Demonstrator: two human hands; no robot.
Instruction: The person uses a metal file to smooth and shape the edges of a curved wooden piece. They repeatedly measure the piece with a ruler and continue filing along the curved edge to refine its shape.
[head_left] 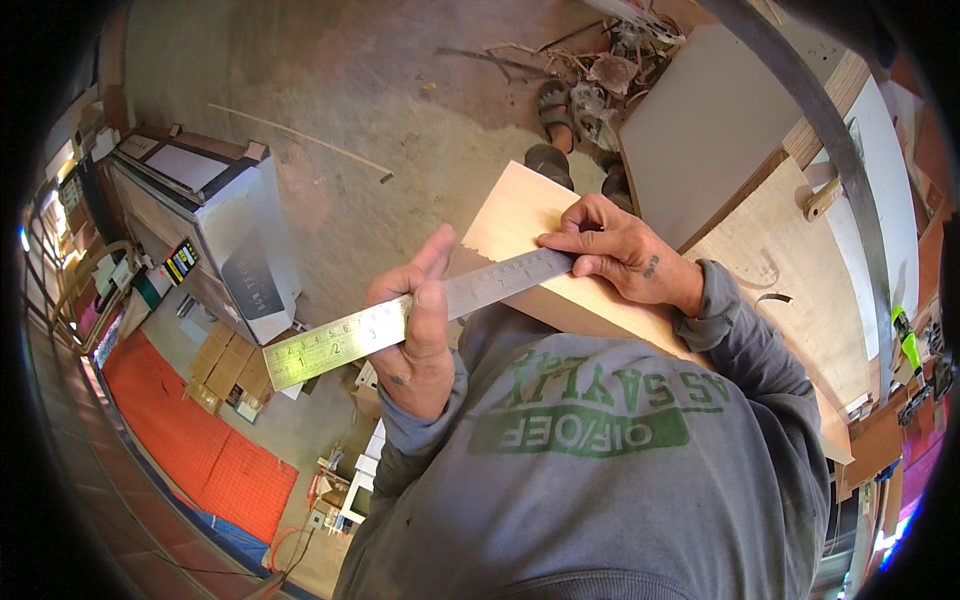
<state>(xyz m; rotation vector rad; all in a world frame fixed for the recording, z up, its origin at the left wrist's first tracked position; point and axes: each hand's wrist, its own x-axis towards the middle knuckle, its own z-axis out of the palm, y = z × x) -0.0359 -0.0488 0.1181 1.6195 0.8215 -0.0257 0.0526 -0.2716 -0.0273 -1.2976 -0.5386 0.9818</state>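
Observation:
A steel ruler lies aslant between my two hands, its lower-left end bright with reflected light. My left hand is closed on it, thumb across its face and fingers behind. At the ruler's upper-right end, my right hand pinches it with thumb and fingers, close to the face of a pale wooden board. The board slants past my right hand and forearm in front of my grey sweatshirt. Part of the board is hidden behind my right hand and sleeve.
On the left stands a grey-white cabinet beside cardboard boxes and an orange mat. A thin wooden strip lies on the concrete floor. Large panels lean at the right, near scrap and my sandalled foot.

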